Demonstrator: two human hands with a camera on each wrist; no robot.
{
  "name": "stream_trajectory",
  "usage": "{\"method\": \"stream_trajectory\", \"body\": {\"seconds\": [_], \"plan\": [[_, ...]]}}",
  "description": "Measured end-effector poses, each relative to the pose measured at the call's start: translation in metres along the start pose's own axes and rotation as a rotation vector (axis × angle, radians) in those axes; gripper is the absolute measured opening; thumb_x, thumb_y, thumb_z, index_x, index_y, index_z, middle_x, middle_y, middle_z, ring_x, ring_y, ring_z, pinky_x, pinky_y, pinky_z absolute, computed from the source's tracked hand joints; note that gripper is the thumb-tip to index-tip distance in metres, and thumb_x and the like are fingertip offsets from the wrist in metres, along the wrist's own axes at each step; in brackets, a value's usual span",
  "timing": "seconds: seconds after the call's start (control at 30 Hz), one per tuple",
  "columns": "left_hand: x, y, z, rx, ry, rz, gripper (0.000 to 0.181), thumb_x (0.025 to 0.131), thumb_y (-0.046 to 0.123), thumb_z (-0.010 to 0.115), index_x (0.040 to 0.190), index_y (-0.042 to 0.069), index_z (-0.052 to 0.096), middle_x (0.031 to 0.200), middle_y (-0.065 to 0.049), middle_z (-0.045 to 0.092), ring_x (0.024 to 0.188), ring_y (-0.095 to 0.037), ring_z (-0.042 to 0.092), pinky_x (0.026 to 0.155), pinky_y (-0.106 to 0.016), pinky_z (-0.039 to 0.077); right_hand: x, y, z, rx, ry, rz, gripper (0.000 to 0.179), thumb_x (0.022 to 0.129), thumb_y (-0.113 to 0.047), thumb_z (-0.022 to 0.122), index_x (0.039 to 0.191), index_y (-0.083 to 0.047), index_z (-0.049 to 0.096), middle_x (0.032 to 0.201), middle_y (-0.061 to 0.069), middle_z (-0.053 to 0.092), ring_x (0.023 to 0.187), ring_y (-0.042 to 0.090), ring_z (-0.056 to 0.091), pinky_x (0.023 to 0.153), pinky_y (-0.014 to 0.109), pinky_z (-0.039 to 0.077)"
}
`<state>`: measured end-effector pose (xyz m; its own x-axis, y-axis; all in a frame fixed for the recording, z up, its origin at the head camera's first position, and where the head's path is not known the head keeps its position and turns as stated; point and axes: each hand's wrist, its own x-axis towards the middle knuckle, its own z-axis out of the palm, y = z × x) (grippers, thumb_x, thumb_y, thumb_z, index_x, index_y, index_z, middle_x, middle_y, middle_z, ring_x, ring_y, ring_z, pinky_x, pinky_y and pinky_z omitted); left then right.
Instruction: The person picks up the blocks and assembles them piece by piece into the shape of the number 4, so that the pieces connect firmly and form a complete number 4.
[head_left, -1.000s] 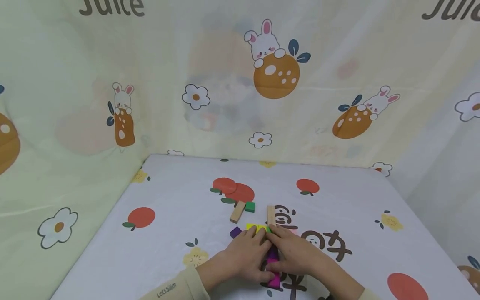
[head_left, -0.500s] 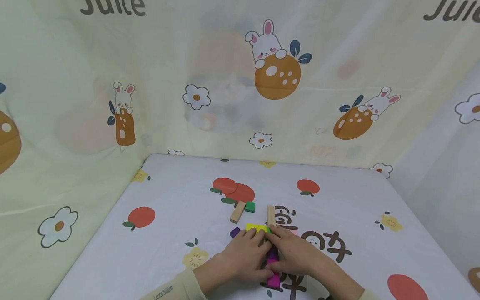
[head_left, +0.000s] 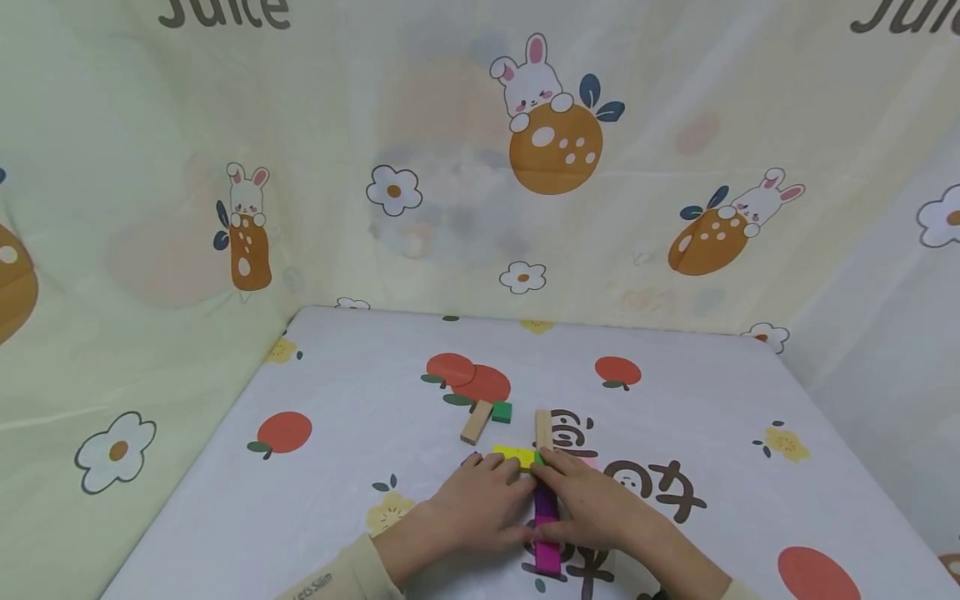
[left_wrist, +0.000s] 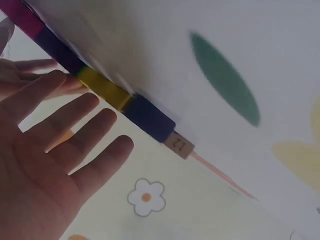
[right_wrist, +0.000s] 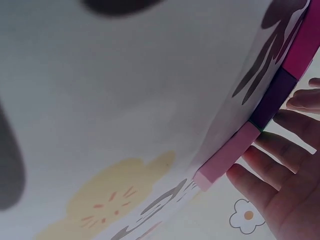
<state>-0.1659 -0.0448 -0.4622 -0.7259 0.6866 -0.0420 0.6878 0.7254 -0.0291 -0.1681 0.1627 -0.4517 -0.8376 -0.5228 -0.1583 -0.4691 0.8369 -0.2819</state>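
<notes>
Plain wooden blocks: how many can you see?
2. The left plain block lies beside the dark green block; the right plain block lies just beyond the right hand. Others may be hidden.

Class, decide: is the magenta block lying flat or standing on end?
Lying flat. In the head view, the magenta block stretches lengthwise along the tabletop, its long upper face showing, in line with the purple block.

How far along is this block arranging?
Apparently done: the magenta block and purple block lie end to end, with the yellow block and pink block branching off either side. In hand: the left hand and right hand flank the line. Perhaps remaining: the loose wooden block and dark green block, lying apart.
</notes>
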Motion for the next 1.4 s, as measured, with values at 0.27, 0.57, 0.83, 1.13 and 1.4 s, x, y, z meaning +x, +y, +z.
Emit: {"method": "stream_trajectory", "body": {"seconds": [0.27, 0.57, 0.83, 1.13, 1.4], "plan": [[0.0, -0.011, -0.004, -0.014, 0.029, -0.041, 0.055, 0.094, 0.058, 0.065, 0.141, 0.029, 0.06, 0.139, 0.003, 0.062, 0.132, -0.021, 0.057, 0.11, -0.045, 0.049, 0.0, -0.001, 0.0, 0.01, -0.007, 0.022, 0.086, 0.079, -0.059, 0.082, 0.148, -0.014, 0.057, 0.162, 0.015, 0.043, 0.147, 0.037, 0.044, 0.108, 0.058, 0.049], [-0.008, -0.025, -0.003, -0.016, 0.09, -0.095, 0.041, 0.096, 0.049, 0.068, 0.13, 0.027, 0.066, 0.126, 0.003, 0.068, 0.12, -0.018, 0.063, 0.103, -0.04, 0.051, 0.001, -0.002, 0.002, -0.011, -0.01, 0.029, 0.085, 0.08, -0.061, 0.081, 0.147, -0.015, 0.058, 0.162, 0.013, 0.043, 0.146, 0.035, 0.047, 0.106, 0.056, 0.051], [-0.01, -0.036, -0.002, -0.005, 0.078, -0.161, 0.034, 0.094, 0.043, 0.073, 0.123, 0.025, 0.071, 0.112, 0.003, 0.069, 0.104, -0.016, 0.065, 0.092, -0.037, 0.055, 0.001, -0.004, 0.0, -0.008, -0.014, 0.034, 0.085, 0.08, -0.06, 0.082, 0.147, -0.014, 0.058, 0.162, 0.014, 0.043, 0.146, 0.035, 0.047, 0.106, 0.055, 0.051], [-0.007, -0.042, 0.001, -0.027, 0.029, -0.207, 0.033, 0.092, 0.036, 0.078, 0.123, 0.027, 0.073, 0.108, 0.002, 0.069, 0.088, -0.015, 0.062, 0.083, -0.034, 0.056, 0.002, -0.003, 0.001, -0.005, -0.025, 0.044, 0.086, 0.079, -0.062, 0.081, 0.148, -0.015, 0.057, 0.163, 0.013, 0.042, 0.147, 0.034, 0.045, 0.108, 0.056, 0.049], [-0.005, -0.047, 0.004, -0.03, 0.028, -0.205, 0.032, 0.092, 0.03, 0.079, 0.124, 0.027, 0.073, 0.112, 0.0, 0.071, 0.085, -0.015, 0.062, 0.081, -0.033, 0.058, 0.003, -0.003, 0.003, -0.018, -0.027, 0.057, 0.089, 0.078, -0.066, 0.08, 0.149, -0.018, 0.056, 0.163, 0.011, 0.042, 0.147, 0.033, 0.045, 0.107, 0.055, 0.05]]}}
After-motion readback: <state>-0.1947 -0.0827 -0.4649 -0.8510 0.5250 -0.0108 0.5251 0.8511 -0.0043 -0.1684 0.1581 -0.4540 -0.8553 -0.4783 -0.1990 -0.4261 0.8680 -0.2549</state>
